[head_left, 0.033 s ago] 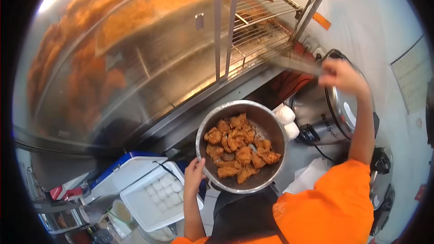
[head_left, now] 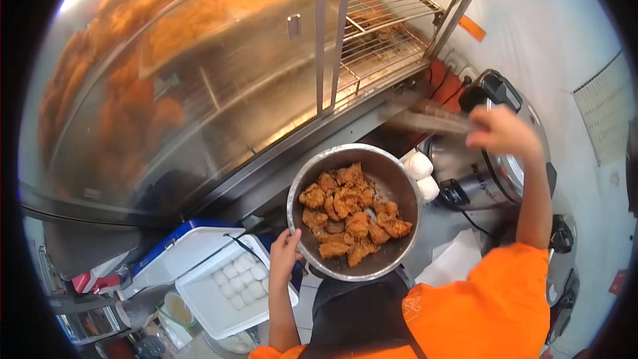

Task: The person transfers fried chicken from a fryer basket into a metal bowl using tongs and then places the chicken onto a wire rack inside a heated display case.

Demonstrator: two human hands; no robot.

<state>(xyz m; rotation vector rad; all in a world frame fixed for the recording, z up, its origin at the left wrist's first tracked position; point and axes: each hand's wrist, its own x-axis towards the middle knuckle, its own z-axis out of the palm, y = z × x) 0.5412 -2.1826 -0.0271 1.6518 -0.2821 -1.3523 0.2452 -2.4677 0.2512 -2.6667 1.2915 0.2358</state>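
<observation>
Displaced slightly downward in the view since the earlier frame are the bare right hand [head_left: 502, 131] and the long silvery metal utensil [head_left: 432, 121] closed in its fingers; the utensil is motion-blurred, so whether its far end is parted cannot be told. It extends leftward, beyond the upper right rim of the round, deep grey metal bowl [head_left: 397, 193]. Bare left hand [head_left: 286, 250]: clamped on the bowl's left rim. Golden-brown, craggy fried pieces [head_left: 349, 209] lie heaped within the bowl, which sits in front of the person's black apron [head_left: 352, 312]. Above: a metal-framed glass display cabinet [head_left: 320, 46], with further fried pieces on its wire racks [head_left: 392, 23]. Right of the bowl: two white rounded objects [head_left: 419, 165], just beside its rim, and a round steel appliance with black fittings [head_left: 475, 179].
</observation>
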